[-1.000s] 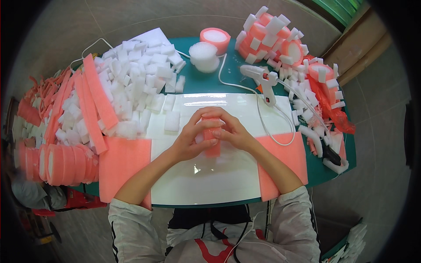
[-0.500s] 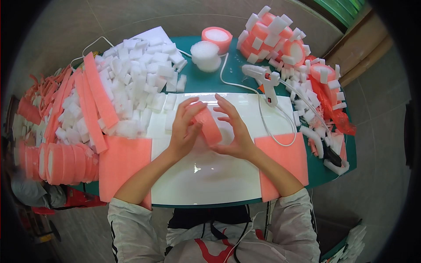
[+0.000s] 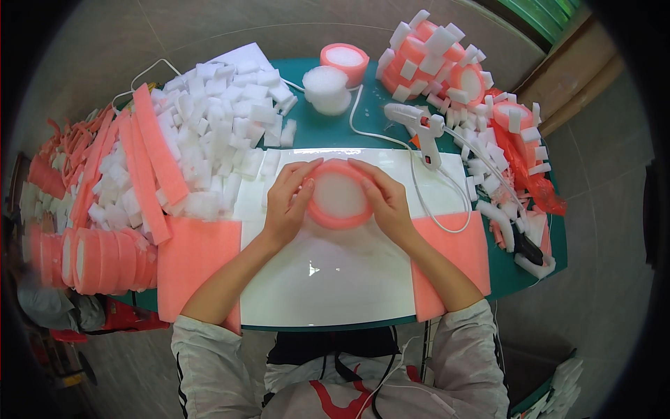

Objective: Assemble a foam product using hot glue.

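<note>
Between my two hands is a round foam piece [image 3: 340, 195], a white disc with a pink foam band around its edge, its flat face turned up. My left hand [image 3: 288, 197] presses its fingers and thumb to the left rim. On the opposite rim my right hand [image 3: 386, 202] curls in the same way. Beneath lies a glossy white board [image 3: 328, 286]. Beyond the board lies a white glue gun [image 3: 419, 129] with its cable looping over the right corner.
Left lies a heap of white foam blocks [image 3: 223, 112] with pink foam strips [image 3: 143, 167] across it. Pink-rimmed foam rounds [image 3: 112, 258] are stacked at the near left. A block-studded pink foam pile [image 3: 436, 59] stands far right, and a black-handled tool [image 3: 528, 248] lies nearer.
The foam round was tilted on edge and is now turned face up. My right hand has closed in from apart onto its right rim.
</note>
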The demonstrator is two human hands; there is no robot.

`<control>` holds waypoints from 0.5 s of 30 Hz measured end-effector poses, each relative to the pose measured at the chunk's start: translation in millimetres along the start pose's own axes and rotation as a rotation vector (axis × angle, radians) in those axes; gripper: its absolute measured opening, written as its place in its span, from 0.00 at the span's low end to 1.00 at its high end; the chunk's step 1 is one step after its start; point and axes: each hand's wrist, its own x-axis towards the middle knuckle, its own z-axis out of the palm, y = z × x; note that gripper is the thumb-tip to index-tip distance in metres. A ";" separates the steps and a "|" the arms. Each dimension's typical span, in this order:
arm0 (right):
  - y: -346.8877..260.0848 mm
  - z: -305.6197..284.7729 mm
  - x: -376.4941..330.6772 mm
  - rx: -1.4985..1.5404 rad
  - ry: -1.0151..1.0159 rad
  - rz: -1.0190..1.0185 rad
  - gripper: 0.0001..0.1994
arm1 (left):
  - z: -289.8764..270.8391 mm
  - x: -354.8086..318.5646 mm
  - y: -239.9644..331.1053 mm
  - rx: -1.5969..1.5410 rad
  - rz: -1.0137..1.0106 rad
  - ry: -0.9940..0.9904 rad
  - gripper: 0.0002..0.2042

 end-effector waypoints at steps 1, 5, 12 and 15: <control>3.5 0.1 0.3 0.082 0.030 0.017 0.15 | 0.6 0.2 -1.2 0.000 0.000 -0.001 0.17; -5.6 2.6 0.4 0.239 0.059 0.162 0.15 | 3.5 0.4 -0.6 -0.170 -0.035 -0.072 0.18; -8.2 6.4 -1.4 0.481 0.126 0.288 0.15 | 3.4 -0.7 -6.3 -0.265 0.073 -0.265 0.43; -7.6 8.7 -2.1 0.490 0.156 0.266 0.17 | 3.0 -1.9 2.1 -0.179 0.114 -0.335 0.54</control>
